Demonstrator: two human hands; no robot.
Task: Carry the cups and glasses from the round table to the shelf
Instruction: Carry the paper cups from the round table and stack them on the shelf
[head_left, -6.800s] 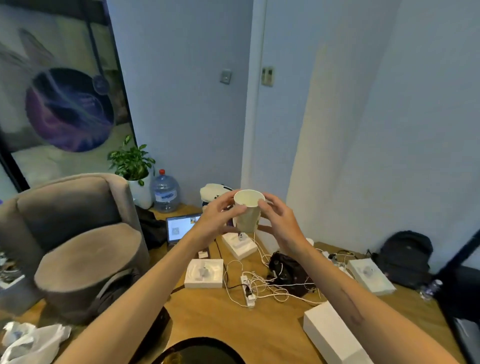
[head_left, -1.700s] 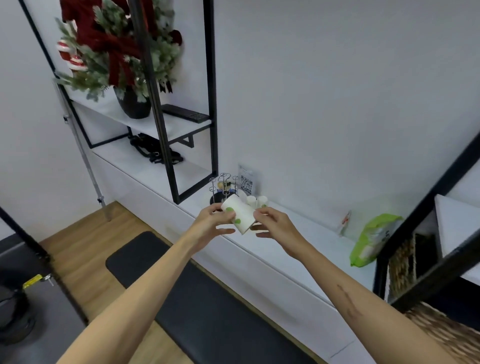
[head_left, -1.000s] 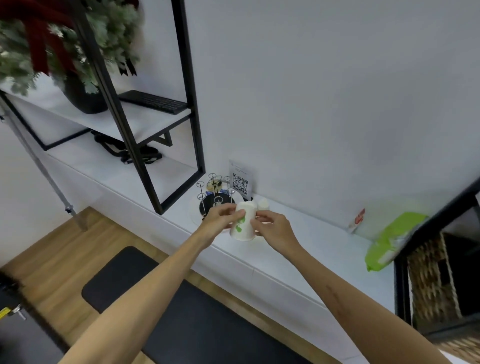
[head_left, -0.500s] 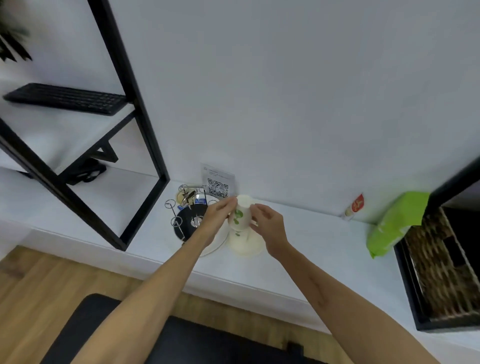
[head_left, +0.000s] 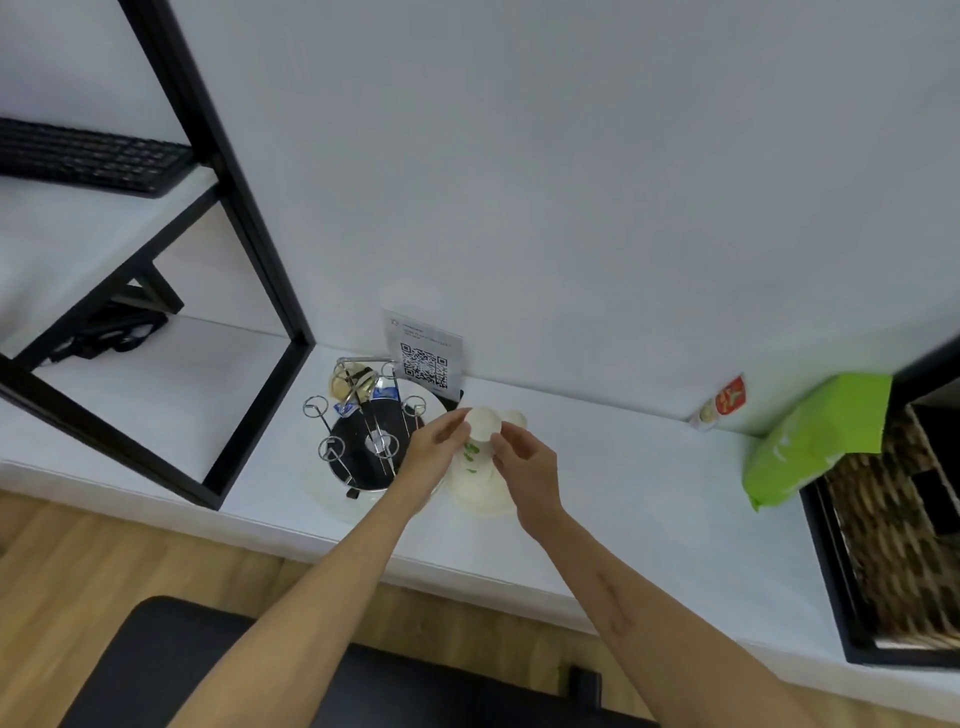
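A white paper cup with green leaf print (head_left: 477, 441) stands upside down on the white shelf (head_left: 623, 499), its flat base facing up and its wide rim (head_left: 480, 496) on the surface. My left hand (head_left: 434, 447) grips its left side and my right hand (head_left: 522, 462) its right side, fingertips near the top. Another small white cup (head_left: 514, 417) peeks out just behind it. Whether the held cup sits over another one is hidden.
A chrome cup rack on a black disc and white plate (head_left: 363, 447) stands just left of the cup. A QR-code card (head_left: 423, 358) leans on the wall behind. A green pouch (head_left: 815, 441), woven basket (head_left: 893, 525), black shelf frame (head_left: 244, 249) and keyboard (head_left: 88, 156) flank the spot.
Over the earlier frames I carried the cup from the table room to the shelf and turned it upside down. In the last half second both hands lowered it onto the shelf surface.
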